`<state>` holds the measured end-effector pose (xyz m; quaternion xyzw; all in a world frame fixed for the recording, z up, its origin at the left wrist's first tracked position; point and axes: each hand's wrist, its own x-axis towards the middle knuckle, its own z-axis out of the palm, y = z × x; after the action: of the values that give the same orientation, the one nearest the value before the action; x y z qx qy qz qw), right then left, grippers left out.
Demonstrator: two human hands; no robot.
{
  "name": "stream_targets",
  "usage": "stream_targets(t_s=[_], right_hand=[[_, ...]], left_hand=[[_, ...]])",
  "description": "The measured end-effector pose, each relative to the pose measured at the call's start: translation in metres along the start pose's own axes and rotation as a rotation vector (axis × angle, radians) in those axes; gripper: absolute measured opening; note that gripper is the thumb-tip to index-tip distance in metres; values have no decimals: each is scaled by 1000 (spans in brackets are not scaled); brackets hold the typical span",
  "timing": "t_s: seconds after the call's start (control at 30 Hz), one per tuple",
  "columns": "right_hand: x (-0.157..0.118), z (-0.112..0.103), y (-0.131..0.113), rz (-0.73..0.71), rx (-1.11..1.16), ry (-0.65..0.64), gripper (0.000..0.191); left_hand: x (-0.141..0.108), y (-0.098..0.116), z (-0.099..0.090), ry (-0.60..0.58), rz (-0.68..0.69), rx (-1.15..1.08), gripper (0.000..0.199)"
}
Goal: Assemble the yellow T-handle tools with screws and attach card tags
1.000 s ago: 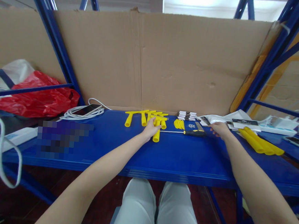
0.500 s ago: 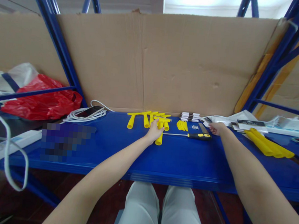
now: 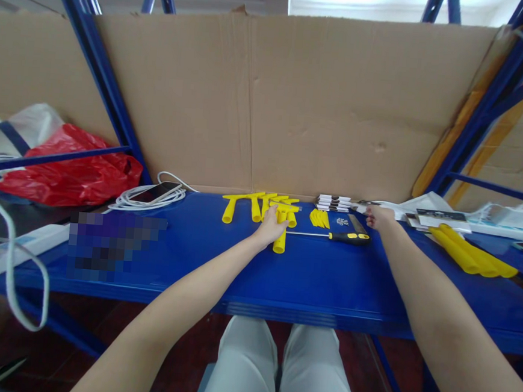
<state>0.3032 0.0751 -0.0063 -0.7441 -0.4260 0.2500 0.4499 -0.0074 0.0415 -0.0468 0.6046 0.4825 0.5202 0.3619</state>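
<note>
Head view: my left hand (image 3: 269,228) has its fingers and thumb closed around a yellow T-shaped piece (image 3: 279,244), just below its crossbar; the hollow round end of its stem points toward me, over the middle of the blue table (image 3: 318,276). My right hand (image 3: 381,218) reaches out toward the back of the table, its fingers curled in, with little gap between them; I cannot tell whether they have hold of anything, as the tips are too small and partly hidden.

Behind my left fingers stand more yellow T-shaped pieces (image 3: 228,208), set in a row near the cardboard wall (image 3: 313,109); the screwdriver (image 3: 349,237) lies between my hands, its black and yellow handle to the right and its thin shaft running left to the piece in my grip, though I cannot see whether the two touch. Beyond it lie flat yellow strips (image 3: 319,218), some small pale bits (image 3: 343,222) and a grey blade (image 3: 358,223), with a stack of white packets (image 3: 334,203) farther back; to the right of my right hand rest yellow tubes (image 3: 472,252), side by side; far to the left, a phone (image 3: 155,192) sits on a coiled white cable (image 3: 122,204), near a red plastic bag (image 3: 76,166).
</note>
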Motion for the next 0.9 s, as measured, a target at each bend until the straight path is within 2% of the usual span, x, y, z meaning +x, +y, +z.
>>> stream_targets(t_s=[0.13, 0.2, 0.3, 0.47, 0.63, 0.77, 0.9], right_hand=[[-11, -7, -10, 27, -37, 312, 18], [-17, -11, -17, -34, -6, 346, 22], [-23, -12, -26, -114, 176, 330, 22], [-37, -6, -33, -194, 474, 218, 8], [-60, 3, -37, -293, 802, 54, 20], [-74, 12, -41, -344, 769, -75, 18], [-87, 25, -41, -379, 709, -276, 11]], left_hand=[[0, 5, -3, 8, -59, -7, 67], [-1, 11, -5, 4, -103, -6, 70], [-3, 19, -8, 6, -134, -1, 72], [-6, 23, -10, -19, -146, -17, 79], [-6, 26, -12, 26, -218, -179, 73], [-3, 32, -15, 19, -313, -398, 60], [3, 34, -22, 32, -297, -536, 33]])
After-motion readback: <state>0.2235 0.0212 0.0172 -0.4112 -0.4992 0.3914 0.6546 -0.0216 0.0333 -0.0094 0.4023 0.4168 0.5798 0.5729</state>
